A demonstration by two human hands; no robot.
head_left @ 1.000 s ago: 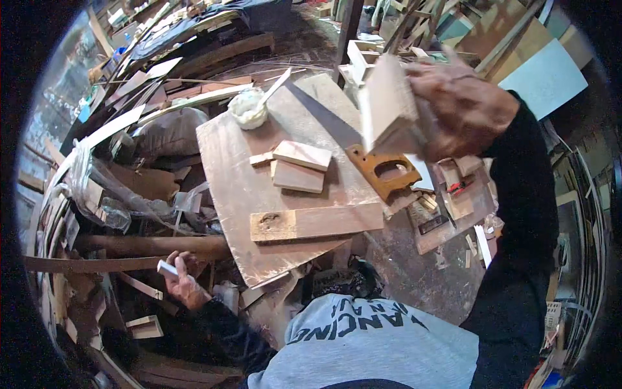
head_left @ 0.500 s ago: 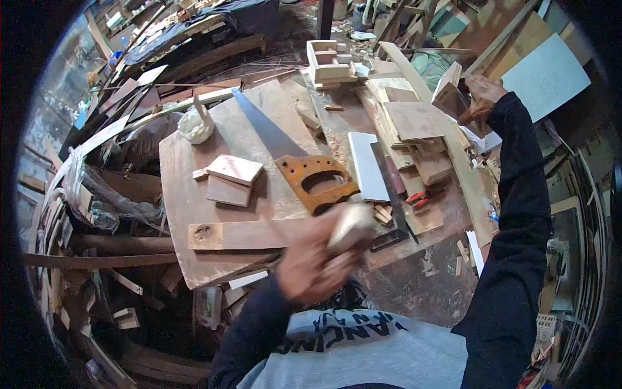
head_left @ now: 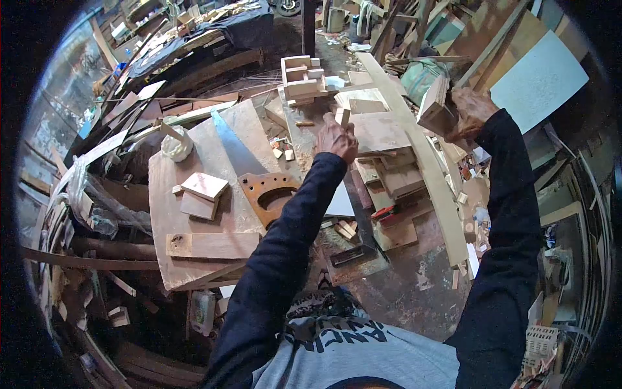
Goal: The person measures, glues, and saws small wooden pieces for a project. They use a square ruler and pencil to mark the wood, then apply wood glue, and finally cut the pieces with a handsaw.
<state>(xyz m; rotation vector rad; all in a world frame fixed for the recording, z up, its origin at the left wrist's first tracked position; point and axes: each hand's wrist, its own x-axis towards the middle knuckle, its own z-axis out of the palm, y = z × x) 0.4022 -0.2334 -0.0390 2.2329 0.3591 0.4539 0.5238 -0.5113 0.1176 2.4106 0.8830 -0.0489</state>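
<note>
My left hand (head_left: 337,139) is stretched forward over the middle of the bench, its fingers closed round a small pale wood block (head_left: 343,117). Near it lie a stack of flat boards (head_left: 379,133) and a white panel (head_left: 339,202), partly hidden by my sleeve. On the right, my right hand (head_left: 472,113) grips a brown wooden piece (head_left: 438,107) with a pale edge, held up beyond a long plank (head_left: 431,188). A handsaw (head_left: 267,194) with a wooden handle rests left of my left forearm.
A small wooden frame (head_left: 302,78) stands at the bench's far side. Two stacked blocks (head_left: 205,188), a short board (head_left: 210,246) and a white pot (head_left: 177,146) sit on the left board (head_left: 243,220). A metal square (head_left: 363,223) and red-handled tool (head_left: 383,212) lie nearer.
My left hand has moved forward from near my chest to the bench's middle with the pale block. My right hand still holds the brown piece. The view has shifted slightly.
</note>
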